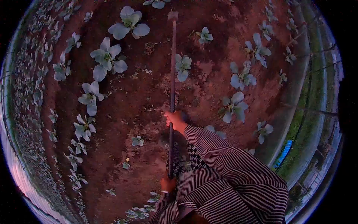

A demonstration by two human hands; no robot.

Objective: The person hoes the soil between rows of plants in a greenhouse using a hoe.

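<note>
A long-handled hoe (173,74) stretches from my body out over the brown soil, its small soil-coloured head (172,15) resting at the far end. My right hand (176,119) is wrapped round the middle of the handle. Closer to my body, my left hand (168,184) grips the near end of the same handle. A broad-leaved, cabbage-like plant (183,68) grows just right of the handle, and a smaller one (204,35) stands to the right of the hoe head.
Rows of similar plants run on the left (107,59) and right (242,76). Small seedlings (137,141) dot the soil left of the handle. Beyond the right rows are a translucent sheet (287,123), a grass strip (298,149) and a blue object (284,153).
</note>
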